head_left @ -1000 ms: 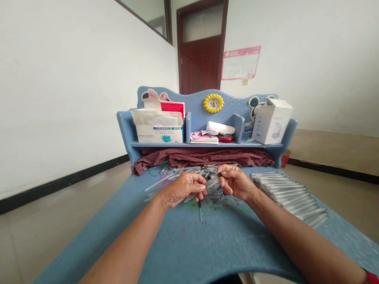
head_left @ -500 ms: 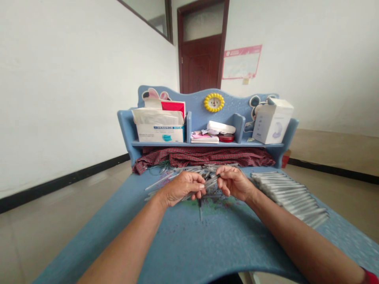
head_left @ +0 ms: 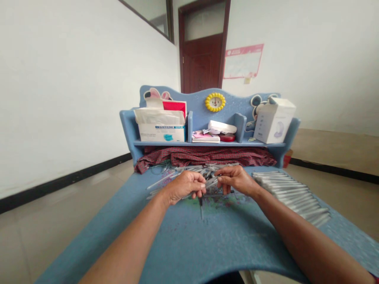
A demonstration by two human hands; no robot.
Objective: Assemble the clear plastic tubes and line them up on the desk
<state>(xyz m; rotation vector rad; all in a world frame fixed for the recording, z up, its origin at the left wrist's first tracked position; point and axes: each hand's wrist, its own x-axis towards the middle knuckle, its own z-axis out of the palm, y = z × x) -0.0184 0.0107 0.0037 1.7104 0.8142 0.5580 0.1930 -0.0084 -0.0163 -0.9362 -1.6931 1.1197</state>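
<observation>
My left hand is closed, with thumb and fingertips pinching a slim translucent pen barrel that points toward the right hand. Close to the barrel's far end is my right hand, thumb and index finger bent together around a small dark part I cannot make out. Under and behind both hands lies a loose heap of clear pen parts, partly hidden by the fingers. One thin piece with a black end lies in front of the heap, just below the left hand.
Many clear pens lie in a neat row on the right of the blue table. Behind the heap is a red checked cloth under a shelf. The shelf holds a mask box, a white box and a red tin.
My right hand has turned slightly, its index finger now straighter and its thumb lower. The left hand keeps its pinch on the barrel. The view has shifted a little.
</observation>
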